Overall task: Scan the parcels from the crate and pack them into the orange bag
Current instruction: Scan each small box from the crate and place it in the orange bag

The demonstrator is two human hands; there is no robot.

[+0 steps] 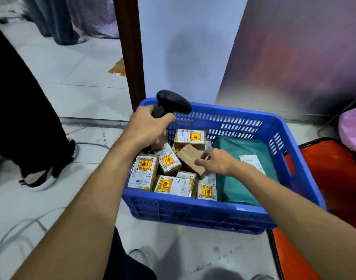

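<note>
A blue plastic crate (193, 213) stands on the floor and holds several small cardboard parcels with yellow and red stickers, plus a green mailer bag (237, 158) on its right side. My left hand (146, 126) grips a black barcode scanner (173, 103) above the crate's far left corner. My right hand (215, 160) reaches into the crate with relaxed fingers touching a plain brown parcel (188, 156) that lies tilted on the others. The orange bag (330, 172) lies to the right of the crate.
Another person's dark-clothed legs and shoe (43, 178) stand at the left. A dark wooden post (130, 53) rises behind the crate. Grey cables (17, 233) run over the tiled floor. A pink bag (352, 130) sits at the far right, cardboard (118, 67) lies further back.
</note>
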